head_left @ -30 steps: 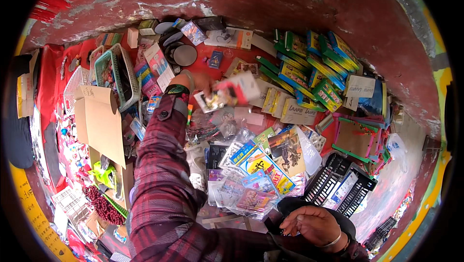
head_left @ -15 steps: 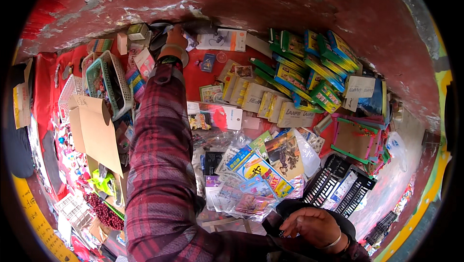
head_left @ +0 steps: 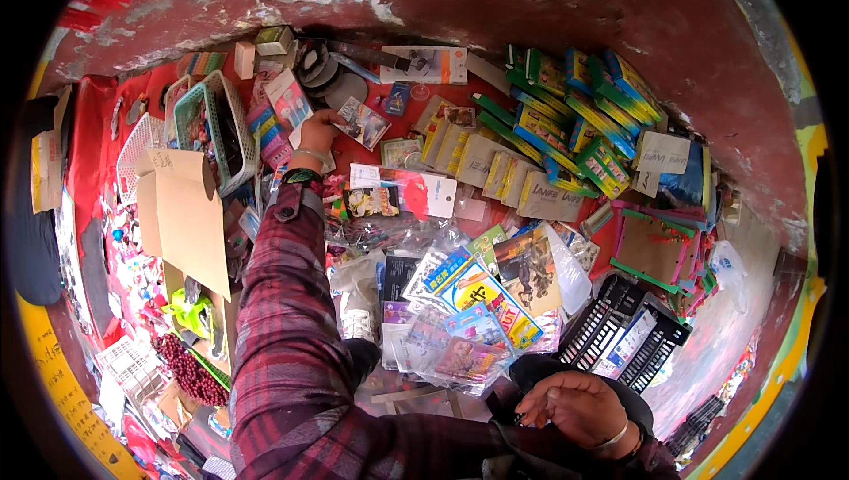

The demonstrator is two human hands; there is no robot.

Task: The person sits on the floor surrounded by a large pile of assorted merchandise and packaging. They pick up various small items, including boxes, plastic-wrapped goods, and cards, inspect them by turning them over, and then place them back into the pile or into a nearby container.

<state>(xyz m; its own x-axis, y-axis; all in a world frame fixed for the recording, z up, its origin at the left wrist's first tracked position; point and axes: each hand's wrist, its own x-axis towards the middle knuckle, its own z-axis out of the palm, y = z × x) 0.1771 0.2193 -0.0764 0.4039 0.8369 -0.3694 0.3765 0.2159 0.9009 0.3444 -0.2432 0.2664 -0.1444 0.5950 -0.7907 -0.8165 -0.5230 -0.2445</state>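
My left hand (head_left: 317, 133) reaches to the far left of the cloth, its fingers closed on the edge of a small flat picture packet (head_left: 363, 122). Just beyond it lie round grey discs (head_left: 340, 89), and a pink and white box (head_left: 288, 99) stands beside the fingers. Low on the right, my right hand (head_left: 575, 409) hangs over my dark-clothed knee with its fingers curled together. Something small and dark shows at its fingertips, too small to name. Between my arms lies a pile of flat packets and booklets (head_left: 486, 299) in clear plastic.
Stacked green, blue and yellow boxes (head_left: 575, 117) fill the far right, with brown cardboard packs (head_left: 478, 159) beside them. A black basket (head_left: 610, 321) sits at right. On the left are plastic baskets (head_left: 228, 135) and an open cardboard box (head_left: 181, 215). A peeling red wall (head_left: 495, 2) closes the back.
My left hand has drawn back toward me from the wall, bringing the small packet with it; the grey discs are now uncovered. The right hand stays nearly in place.
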